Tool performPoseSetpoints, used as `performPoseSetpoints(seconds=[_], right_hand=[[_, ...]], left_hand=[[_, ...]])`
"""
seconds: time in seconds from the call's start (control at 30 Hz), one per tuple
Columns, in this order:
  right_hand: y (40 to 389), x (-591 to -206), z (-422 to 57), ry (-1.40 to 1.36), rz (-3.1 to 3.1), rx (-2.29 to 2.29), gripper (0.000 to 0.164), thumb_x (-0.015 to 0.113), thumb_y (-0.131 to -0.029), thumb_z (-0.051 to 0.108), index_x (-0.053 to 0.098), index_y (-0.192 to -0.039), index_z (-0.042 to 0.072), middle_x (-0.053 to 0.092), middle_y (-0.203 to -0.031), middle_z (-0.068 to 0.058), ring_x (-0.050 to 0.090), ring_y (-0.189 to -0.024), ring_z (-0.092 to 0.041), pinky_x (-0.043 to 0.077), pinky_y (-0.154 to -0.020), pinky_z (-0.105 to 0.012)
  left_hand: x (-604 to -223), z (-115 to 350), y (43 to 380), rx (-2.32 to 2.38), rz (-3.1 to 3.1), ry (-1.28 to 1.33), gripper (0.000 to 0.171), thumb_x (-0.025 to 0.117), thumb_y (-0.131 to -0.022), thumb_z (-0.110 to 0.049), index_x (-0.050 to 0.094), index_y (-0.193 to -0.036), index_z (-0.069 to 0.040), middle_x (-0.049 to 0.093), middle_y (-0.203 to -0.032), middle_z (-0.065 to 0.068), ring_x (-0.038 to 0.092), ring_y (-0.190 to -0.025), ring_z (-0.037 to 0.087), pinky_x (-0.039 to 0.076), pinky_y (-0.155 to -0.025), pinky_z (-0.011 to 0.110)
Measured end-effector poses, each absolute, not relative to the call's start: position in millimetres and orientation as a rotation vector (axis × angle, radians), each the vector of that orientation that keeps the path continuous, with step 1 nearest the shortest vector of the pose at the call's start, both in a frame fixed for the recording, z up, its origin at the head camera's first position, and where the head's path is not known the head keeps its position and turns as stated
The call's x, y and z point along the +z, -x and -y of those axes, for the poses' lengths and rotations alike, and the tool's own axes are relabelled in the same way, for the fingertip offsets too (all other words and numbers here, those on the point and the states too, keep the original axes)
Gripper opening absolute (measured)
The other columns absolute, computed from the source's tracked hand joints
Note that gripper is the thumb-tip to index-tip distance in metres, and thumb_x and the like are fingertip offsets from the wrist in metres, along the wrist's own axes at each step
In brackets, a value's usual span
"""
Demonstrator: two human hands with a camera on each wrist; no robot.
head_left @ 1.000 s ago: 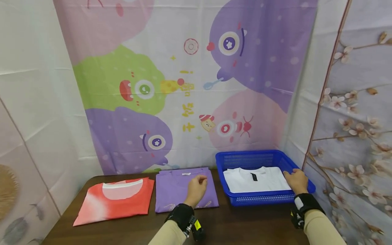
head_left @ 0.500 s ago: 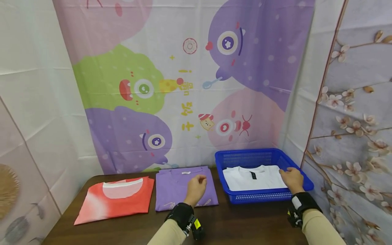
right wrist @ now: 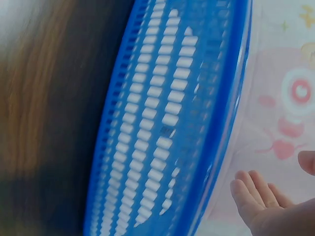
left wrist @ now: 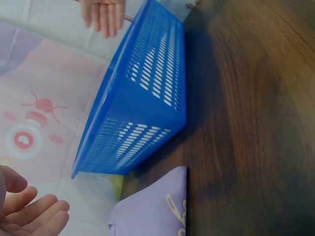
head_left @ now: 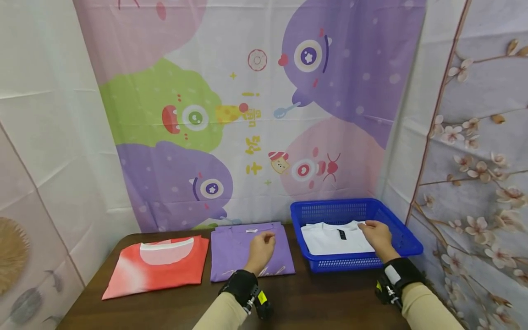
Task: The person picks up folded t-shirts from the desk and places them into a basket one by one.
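My left hand (head_left: 261, 252) hovers over a folded purple T-shirt (head_left: 231, 252) with loosely bent fingers and holds nothing. In the left wrist view its thumb and fingers (left wrist: 42, 214) stand apart. Over the right part of a blue plastic basket (head_left: 406, 250) hangs my right hand (head_left: 377, 236), also without anything in its grasp. The right wrist view has its fingers (right wrist: 258, 196) extended and apart from the thumb, above the basket rim. A folded white T-shirt (head_left: 321, 240) with a black neck label lies inside the basket, partly hidden by the right hand.
A folded red-and-white T-shirt (head_left: 165, 270) lies at the left of the dark wooden table (head_left: 313, 302). Behind the table hangs a cartoon-printed curtain (head_left: 255, 197). A flower-printed cloth (head_left: 474, 206) closes off the right side, close to the basket.
My right hand has moved left from the basket's right rim to above the white T-shirt's right part. The left hand has stayed nearly in place; the shirts lie as before.
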State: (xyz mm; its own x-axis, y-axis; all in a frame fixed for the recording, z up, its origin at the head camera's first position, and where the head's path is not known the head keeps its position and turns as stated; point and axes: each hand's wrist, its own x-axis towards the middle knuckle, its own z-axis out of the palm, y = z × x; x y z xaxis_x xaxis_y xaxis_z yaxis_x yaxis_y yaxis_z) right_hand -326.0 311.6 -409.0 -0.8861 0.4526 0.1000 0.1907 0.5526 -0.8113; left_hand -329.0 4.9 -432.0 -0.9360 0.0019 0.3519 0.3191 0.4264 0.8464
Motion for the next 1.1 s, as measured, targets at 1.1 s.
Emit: performPoseSetpoints(seconds=[1.1], right_hand=[[302, -440, -134, 0.019, 2.442, 1.739, 0.033, 0.061, -0.089, 0.010, 0.062, -0.114, -0.011, 0.070, -0.105, -0.026, 0.067, -0.093, -0.023, 0.056, -0.080, -0.031]], left_hand=[[-457, 97, 318, -1.382, 2.554, -0.161, 0.028, 0.054, -0.089, -0.008, 0.066, -0.110, 0.008, 0.068, -0.104, 0.025, 0.064, -0.098, 0.036, 0.053, -0.083, 0.045]])
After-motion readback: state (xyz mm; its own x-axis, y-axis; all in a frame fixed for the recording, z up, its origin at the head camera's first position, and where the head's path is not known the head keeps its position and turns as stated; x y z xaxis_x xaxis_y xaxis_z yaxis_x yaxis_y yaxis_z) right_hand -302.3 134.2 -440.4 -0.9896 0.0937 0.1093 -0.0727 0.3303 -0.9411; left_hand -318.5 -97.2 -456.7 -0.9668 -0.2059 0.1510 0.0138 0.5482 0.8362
